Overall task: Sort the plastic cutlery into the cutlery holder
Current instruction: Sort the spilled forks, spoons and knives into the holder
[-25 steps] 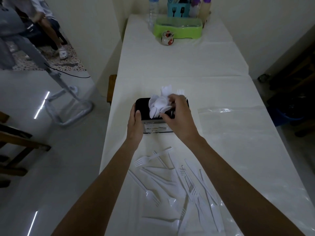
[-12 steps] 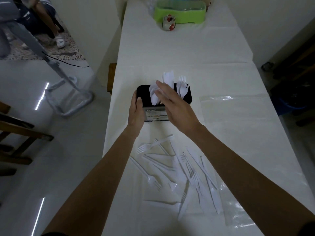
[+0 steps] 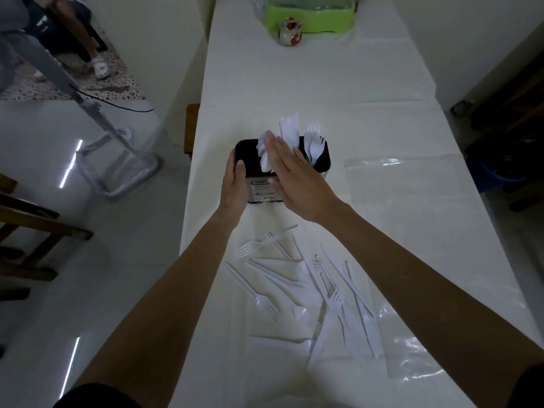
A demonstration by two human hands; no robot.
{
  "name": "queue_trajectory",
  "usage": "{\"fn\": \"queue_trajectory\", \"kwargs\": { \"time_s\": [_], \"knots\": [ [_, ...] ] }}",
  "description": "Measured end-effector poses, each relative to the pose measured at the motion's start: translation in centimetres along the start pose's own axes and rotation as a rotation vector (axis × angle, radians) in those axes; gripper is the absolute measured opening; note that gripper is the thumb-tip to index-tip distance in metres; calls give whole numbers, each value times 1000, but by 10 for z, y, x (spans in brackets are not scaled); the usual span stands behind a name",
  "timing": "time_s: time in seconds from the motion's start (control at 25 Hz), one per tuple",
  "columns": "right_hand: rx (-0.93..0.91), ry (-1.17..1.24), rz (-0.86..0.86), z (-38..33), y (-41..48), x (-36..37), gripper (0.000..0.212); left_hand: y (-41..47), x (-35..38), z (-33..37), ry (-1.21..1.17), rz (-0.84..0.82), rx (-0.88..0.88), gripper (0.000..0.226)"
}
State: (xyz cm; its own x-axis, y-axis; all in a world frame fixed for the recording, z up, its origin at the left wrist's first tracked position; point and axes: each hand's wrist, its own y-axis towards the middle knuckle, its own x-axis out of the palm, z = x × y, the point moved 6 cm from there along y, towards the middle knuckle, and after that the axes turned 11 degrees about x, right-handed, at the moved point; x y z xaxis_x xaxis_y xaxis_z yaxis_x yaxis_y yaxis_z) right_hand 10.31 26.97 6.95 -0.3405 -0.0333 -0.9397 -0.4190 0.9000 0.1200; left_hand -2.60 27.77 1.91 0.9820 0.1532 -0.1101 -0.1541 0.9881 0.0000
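Observation:
A black cutlery holder [image 3: 323, 160] stands mid-table, holding white spoons [image 3: 263, 151] on the left, knives [image 3: 290, 128] in the middle and forks [image 3: 314, 142] on the right. My left hand [image 3: 235, 184] grips the holder's left near side. Just above the holder's front, my right hand [image 3: 297, 178] is flat, its fingers stretched out and apart, their tips beside the spoons; it holds nothing. Loose white plastic forks, knives and spoons [image 3: 309, 290] lie scattered on the white table [image 3: 323, 83] between my forearms.
A clear plastic bag [image 3: 409, 357] lies under the loose cutlery, and another clear sheet [image 3: 397, 184] right of the holder. At the far end stand a green tray [image 3: 309, 13] and a small jar [image 3: 290, 32]. Metal stand and wooden chair are left.
My right hand has let go of the spoons it was pressing into the holder and has opened flat, drawing back slightly. The camera has tilted down. My left hand has stayed on the holder.

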Motion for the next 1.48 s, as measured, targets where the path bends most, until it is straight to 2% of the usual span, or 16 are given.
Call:
{"fn": "queue_trajectory", "kwargs": {
  "time_s": [0.08, 0.2, 0.28, 0.36, 0.44, 0.56, 0.68, 0.92, 1.08, 1.2, 1.32, 1.4, 1.48],
  "knots": [
    [14, 12, 15, 0, -5, -8, 60, 1, -5, 0, 34, -36, -3, 47],
    [115, 202, 76, 7, -35, -22, 60, -20, -14, 2, 51, -38, 41, 44],
    [227, 324, 110, 20, -75, -21, 57, -60, -22, 2, 213, 39, 141, 36],
    [372, 388, 78, 39, -127, -6, 53, -104, -23, -7, 405, -2, 251, 29],
    [512, 412, 48, 57, -177, 15, 46, -137, -10, -23, 594, -234, 355, 27],
    [622, 368, 113, 75, -234, 32, 34, -162, 23, -41, 804, -623, 437, 36],
    [733, 353, 119, 83, -258, 41, 23, -174, 51, -45, 946, -811, 481, 37],
    [917, 330, -75, 92, -231, 54, 14, -163, 72, -42, 1114, -862, 496, 27],
    [905, 236, -167, 101, -219, 57, 13, -160, 76, -39, 1077, -931, 459, 14],
    [972, 375, -64, 111, -228, 48, 11, -157, 75, -35, 1019, -938, 473, 11],
    [1078, 617, 33, 119, -251, 41, 8, -151, 72, -24, 886, -836, 467, 15],
    [968, 525, -21, 121, -263, 36, 9, -142, 66, -14, 756, -704, 421, 15],
    [749, 405, -102, 118, -268, 27, 11, -136, 59, -5, 599, -579, 366, 16]
  ]
}}
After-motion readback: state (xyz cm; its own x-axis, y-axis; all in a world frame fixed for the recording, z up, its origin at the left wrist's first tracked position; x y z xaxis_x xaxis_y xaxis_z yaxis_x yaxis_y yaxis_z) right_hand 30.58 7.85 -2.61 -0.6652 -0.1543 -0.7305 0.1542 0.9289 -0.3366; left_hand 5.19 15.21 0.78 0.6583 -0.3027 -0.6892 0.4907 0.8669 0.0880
